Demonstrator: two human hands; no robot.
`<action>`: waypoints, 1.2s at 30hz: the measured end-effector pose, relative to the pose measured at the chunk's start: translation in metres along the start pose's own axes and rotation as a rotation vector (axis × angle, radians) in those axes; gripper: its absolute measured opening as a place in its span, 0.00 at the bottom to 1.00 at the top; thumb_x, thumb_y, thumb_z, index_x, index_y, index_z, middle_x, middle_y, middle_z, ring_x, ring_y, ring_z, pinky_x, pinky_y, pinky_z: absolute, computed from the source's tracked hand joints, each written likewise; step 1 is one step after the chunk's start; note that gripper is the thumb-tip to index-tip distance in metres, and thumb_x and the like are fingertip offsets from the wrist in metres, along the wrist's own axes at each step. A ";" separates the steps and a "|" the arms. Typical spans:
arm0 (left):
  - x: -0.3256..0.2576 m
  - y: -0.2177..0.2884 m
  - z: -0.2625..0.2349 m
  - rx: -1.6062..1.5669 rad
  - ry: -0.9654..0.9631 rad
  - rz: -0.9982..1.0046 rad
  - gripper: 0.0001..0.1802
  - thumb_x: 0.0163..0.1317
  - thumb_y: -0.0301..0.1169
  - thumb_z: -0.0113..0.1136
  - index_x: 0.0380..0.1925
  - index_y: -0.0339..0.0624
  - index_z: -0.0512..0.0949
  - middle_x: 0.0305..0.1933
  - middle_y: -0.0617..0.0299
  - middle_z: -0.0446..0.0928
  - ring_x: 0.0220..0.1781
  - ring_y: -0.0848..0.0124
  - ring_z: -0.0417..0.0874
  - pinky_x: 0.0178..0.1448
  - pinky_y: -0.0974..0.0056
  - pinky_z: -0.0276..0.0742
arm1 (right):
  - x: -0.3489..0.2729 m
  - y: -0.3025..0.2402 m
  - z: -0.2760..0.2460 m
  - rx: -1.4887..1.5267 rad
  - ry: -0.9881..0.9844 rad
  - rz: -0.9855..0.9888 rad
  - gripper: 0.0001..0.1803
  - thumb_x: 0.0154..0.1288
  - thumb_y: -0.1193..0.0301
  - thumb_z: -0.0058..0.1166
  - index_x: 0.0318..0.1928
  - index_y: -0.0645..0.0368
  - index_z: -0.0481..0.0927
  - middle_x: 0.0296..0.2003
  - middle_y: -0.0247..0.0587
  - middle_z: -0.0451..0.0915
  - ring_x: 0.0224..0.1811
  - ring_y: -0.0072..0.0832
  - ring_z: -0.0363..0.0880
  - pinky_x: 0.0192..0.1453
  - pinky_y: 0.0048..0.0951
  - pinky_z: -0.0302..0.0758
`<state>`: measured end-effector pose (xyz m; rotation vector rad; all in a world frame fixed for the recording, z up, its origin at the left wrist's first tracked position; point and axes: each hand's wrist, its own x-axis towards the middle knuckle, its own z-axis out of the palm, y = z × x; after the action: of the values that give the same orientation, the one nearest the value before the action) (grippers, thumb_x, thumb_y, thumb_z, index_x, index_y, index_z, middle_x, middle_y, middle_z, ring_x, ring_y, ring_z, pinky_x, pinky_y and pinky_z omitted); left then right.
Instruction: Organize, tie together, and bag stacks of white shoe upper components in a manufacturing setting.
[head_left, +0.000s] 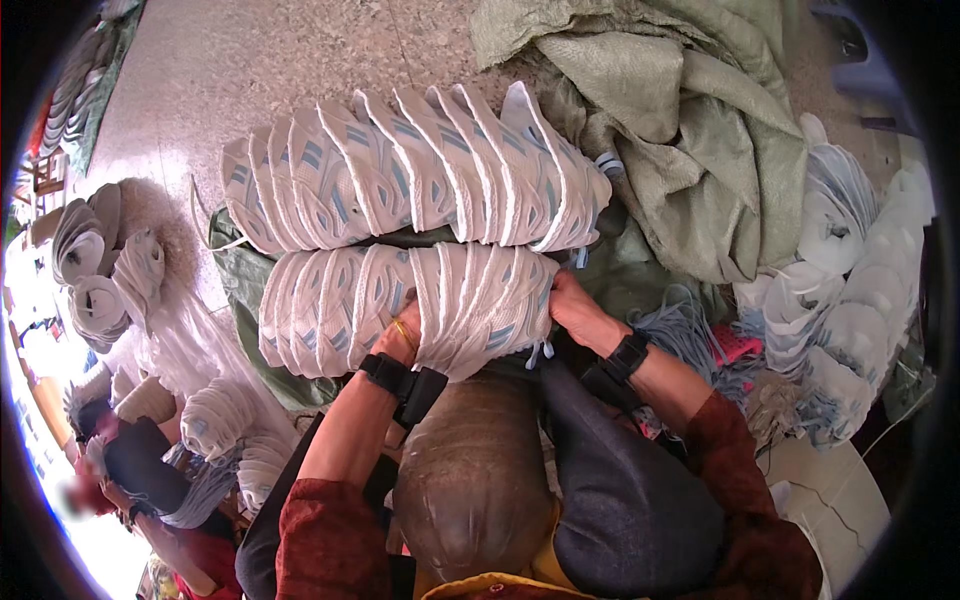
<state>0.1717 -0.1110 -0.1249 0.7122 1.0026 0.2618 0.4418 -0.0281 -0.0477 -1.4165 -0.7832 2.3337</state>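
Two long rows of nested white shoe uppers with blue-grey stripes lie in front of me. My left hand (402, 333) reaches into the nearer row (325, 300), its fingers curled around the uppers at a split in the row. At that row's right end my right hand (580, 307) grips the last of a bundle of shoe uppers (480, 300); its fingertips are partly hidden. Between my two hands the bundle sits tightly nested. Just beyond, the farther row (400, 175) rests with its toe ends fanned upward, touched by neither hand.
Dark green sheeting (255, 300) lies under the rows. A crumpled olive woven sack (690, 140) is at the far right. More stacked uppers (840, 270) and blue-grey laces (680, 330) lie right. A brown rounded form (470, 480) stands between my knees. Another person (150, 475) works at lower left.
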 end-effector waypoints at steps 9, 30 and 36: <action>-0.005 0.009 -0.008 -2.764 0.106 -0.432 0.29 0.75 0.47 0.38 0.70 0.47 0.65 0.74 0.59 0.64 0.74 0.64 0.63 0.79 0.57 0.52 | 0.010 -0.001 0.014 -0.153 0.103 -0.059 0.21 0.62 0.75 0.59 0.56 0.67 0.80 0.52 0.40 0.83 0.52 0.25 0.79 0.57 0.29 0.74; -0.009 0.024 -0.014 -2.089 -0.278 -0.440 0.26 0.76 0.43 0.39 0.69 0.44 0.66 0.72 0.59 0.67 0.73 0.66 0.65 0.79 0.63 0.55 | -0.007 -0.003 -0.025 0.165 -0.075 0.114 0.19 0.66 0.74 0.51 0.55 0.68 0.79 0.51 0.40 0.82 0.51 0.25 0.78 0.60 0.28 0.71; -0.027 0.049 -0.003 -0.378 -0.094 0.087 0.23 0.72 0.33 0.52 0.65 0.42 0.71 0.67 0.60 0.73 0.68 0.67 0.71 0.74 0.63 0.62 | -0.023 -0.008 -0.020 0.133 -0.074 0.136 0.17 0.69 0.60 0.54 0.47 0.61 0.83 0.44 0.29 0.81 0.46 0.19 0.76 0.53 0.25 0.69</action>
<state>0.1606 -0.0864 -0.0758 0.4194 0.8039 0.4750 0.4697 -0.0277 -0.0337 -1.3735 -0.5536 2.5020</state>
